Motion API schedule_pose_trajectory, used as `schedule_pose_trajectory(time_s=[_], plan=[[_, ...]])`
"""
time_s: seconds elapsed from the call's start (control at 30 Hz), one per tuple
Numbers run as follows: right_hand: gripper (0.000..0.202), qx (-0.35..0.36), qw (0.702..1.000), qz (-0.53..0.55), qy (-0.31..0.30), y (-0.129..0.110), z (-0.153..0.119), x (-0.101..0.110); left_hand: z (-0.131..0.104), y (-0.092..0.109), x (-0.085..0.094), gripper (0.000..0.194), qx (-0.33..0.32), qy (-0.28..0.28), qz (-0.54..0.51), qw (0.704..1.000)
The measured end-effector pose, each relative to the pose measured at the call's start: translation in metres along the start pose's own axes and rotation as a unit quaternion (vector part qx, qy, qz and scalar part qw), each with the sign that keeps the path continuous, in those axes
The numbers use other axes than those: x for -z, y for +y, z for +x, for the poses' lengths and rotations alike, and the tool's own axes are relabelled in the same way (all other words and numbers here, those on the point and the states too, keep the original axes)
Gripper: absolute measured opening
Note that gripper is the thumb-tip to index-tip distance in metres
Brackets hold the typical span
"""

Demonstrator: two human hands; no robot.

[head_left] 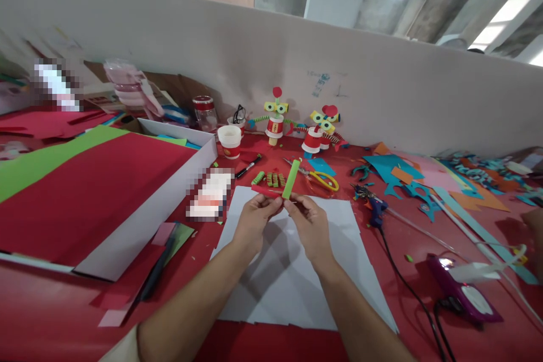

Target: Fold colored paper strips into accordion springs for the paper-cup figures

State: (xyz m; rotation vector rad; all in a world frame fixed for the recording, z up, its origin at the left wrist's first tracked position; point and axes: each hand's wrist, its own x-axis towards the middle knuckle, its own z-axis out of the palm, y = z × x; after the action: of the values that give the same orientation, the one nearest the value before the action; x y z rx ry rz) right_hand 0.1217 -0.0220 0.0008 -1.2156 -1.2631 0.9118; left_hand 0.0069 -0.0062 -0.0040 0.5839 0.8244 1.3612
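Note:
Over the white paper sheet (pixel 288 271), both of my hands are closed in a pinch where two paper strips meet. My left hand (pixel 257 220) grips the red paper strip (pixel 263 190), which points left. At the lower end of the green paper strip (pixel 292 178), my right hand (pixel 313 223) pinches with thumb and fingers; the strip stands up and away from me. The strips meet at roughly a right angle; fingertips partly hide the join. Just beyond lie several folded green paper springs (pixel 275 180) and yellow-handled scissors (pixel 324 180).
Two paper-cup figures (pixel 275 127) (pixel 313 140) stand by the wall, near paper cups (pixel 229 141). A box lid with coloured sheets (pixel 97 198) and a utility knife (pixel 158 268) are left. Right are a glue gun (pixel 376 210), blue paper cutouts (pixel 394 169) and a purple power strip (pixel 462 291).

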Motion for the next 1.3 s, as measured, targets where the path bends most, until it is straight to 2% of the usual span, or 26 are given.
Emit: schedule_pose_trajectory(time_s=[0.13,0.23,0.37,0.53,0.77,0.93,1.1,1.2,1.3], plan=[[0.013,0.114,0.99,-0.075,0.041,-0.001,-0.004,-0.001,0.0,0.001,0.0,0.024,0.021,-0.002,-0.047,0.999],[0.012,0.135,0.987,-0.075,0.038,-0.003,-0.006,-0.003,0.002,0.001,0.001,0.024,0.042,0.017,-0.066,0.997],[0.011,0.121,0.991,-0.062,0.017,-0.005,-0.006,-0.003,0.004,-0.001,0.003,0.021,0.07,0.033,-0.08,0.994],[0.009,0.077,0.995,-0.06,0.021,-0.003,-0.005,-0.001,0.002,-0.003,0.001,0.018,0.107,0.017,-0.083,0.991],[0.011,-0.025,0.998,0.061,0.005,0.004,-0.003,-0.003,0.0,-0.003,0.002,0.023,0.115,0.029,-0.064,0.991],[0.014,-0.071,0.983,0.17,0.024,0.001,0.0,-0.006,-0.002,-0.001,-0.002,0.025,0.102,0.002,-0.053,0.993],[0.019,-0.122,0.958,0.258,0.035,0.0,0.001,-0.009,-0.008,-0.002,-0.008,0.024,0.047,-0.011,-0.021,0.999],[0.02,-0.128,0.954,0.269,0.039,0.001,-0.002,-0.013,-0.007,-0.002,-0.007,0.024,0.041,0.006,-0.006,0.999],[0.02,-0.118,0.965,0.232,0.036,0.001,-0.004,-0.015,-0.004,0.001,-0.002,0.024,0.063,0.001,-0.013,0.998]])
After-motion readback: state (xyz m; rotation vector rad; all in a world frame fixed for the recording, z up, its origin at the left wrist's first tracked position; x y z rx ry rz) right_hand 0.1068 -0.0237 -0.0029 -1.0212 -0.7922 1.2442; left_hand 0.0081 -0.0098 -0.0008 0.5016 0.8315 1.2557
